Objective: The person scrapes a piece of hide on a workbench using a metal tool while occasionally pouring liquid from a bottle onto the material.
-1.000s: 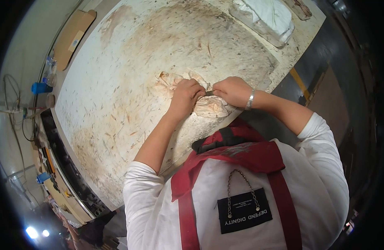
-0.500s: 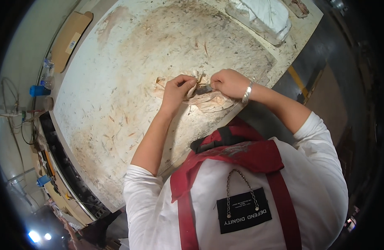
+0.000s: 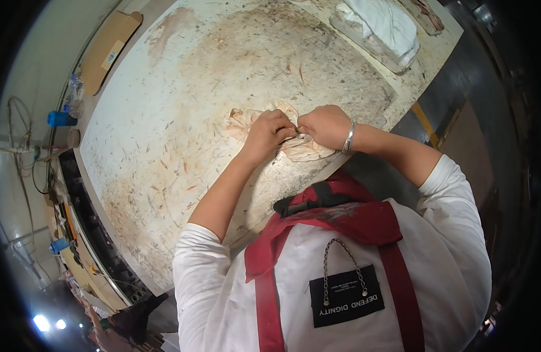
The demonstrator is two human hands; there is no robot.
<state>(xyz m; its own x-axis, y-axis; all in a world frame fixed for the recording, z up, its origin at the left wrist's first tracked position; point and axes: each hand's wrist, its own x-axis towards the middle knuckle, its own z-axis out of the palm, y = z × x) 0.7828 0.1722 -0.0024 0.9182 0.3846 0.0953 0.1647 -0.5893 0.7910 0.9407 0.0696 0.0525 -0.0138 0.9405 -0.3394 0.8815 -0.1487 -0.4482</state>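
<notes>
A crumpled, pale, tan-stained piece of thin material [image 3: 297, 149] lies near the front edge of a large, stained white worktable [image 3: 165, 105]. My left hand [image 3: 269, 132] and my right hand [image 3: 324, 126] are side by side on top of it, fingers pinched together at the same spot on the piece. A silver bracelet [image 3: 349, 138] circles my right wrist. Much of the piece is hidden under my hands; its far edge [image 3: 247, 117] shows beyond the left one.
A folded white cloth [image 3: 385, 26] rests on a board at the table's far right corner. A tan board [image 3: 106, 53] lies past the far left edge. Blue cups [image 3: 60, 119] and cables sit on a cluttered bench to the left.
Both hands stayed pinched on the piece while reworking their grip. The fold of material under my right hand has shifted slightly and more of it is bunched between the hands.
</notes>
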